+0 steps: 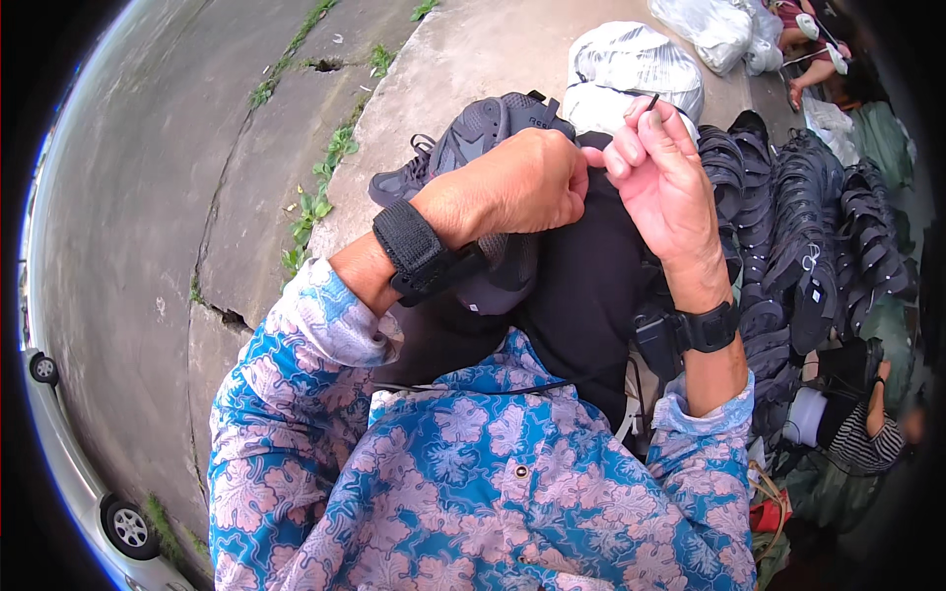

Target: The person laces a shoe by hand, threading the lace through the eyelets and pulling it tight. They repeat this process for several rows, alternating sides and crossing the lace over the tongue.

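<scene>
Both my hands are raised over my black-trousered lap and meet near the fingertips. My left hand [527, 182] is closed with its back toward me, and its curled fingers hide anything in them. My right hand [662, 177] pinches a short thin black strip [652, 101] between thumb and forefinger, its tip sticking up; whether it is a lace end I cannot tell. Dark grey sneakers [471, 138] lie beneath and beyond my left wrist. Part of another dark shoe [498, 281] shows below that wrist.
Rows of black shoe pieces [803, 231] stand stacked at my right. White plastic bags [636, 64] sit ahead. Other people are at the right, one in a striped top [867, 443]. Cracked concrete [148, 246] stretches left, with a silver car [74, 463] at the edge.
</scene>
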The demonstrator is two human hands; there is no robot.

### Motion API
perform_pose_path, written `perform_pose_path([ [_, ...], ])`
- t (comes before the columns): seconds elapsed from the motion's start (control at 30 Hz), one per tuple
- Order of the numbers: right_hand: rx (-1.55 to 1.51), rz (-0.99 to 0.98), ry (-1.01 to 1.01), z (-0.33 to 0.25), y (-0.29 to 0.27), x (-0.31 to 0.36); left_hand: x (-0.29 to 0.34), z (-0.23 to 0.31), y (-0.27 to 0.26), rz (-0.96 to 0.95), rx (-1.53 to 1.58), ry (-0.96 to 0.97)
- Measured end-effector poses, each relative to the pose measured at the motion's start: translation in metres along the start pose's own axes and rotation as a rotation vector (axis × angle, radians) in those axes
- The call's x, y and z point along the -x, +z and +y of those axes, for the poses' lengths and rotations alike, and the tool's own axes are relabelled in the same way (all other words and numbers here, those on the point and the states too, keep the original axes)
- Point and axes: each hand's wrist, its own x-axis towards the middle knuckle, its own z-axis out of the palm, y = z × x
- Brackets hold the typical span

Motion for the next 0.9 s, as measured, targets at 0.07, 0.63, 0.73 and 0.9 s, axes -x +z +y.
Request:
perform_pose_path([
  [0.07,0.078,0.114,0.026,-0.017,-0.01,0.008,0.0,0.003,-0.001,-0.028,0.078,-0.02],
  [0.63,0.806,1.068,-0.391,-0.472,-0.23,0.325,-0.003,0.003,0.003,-0.016,0.262,-0.114],
  [0.73,0.898,0.964,-0.237,-0.405,-0.223,0.283,-0.006,-0.003,-0.003,0.217,0.007,0.01],
  [0.9,1.141,0.83,-0.071,-0.209,-0.148,0.158,-0.008,-0.009,-0.004,0.245,-0.545,0.086],
])
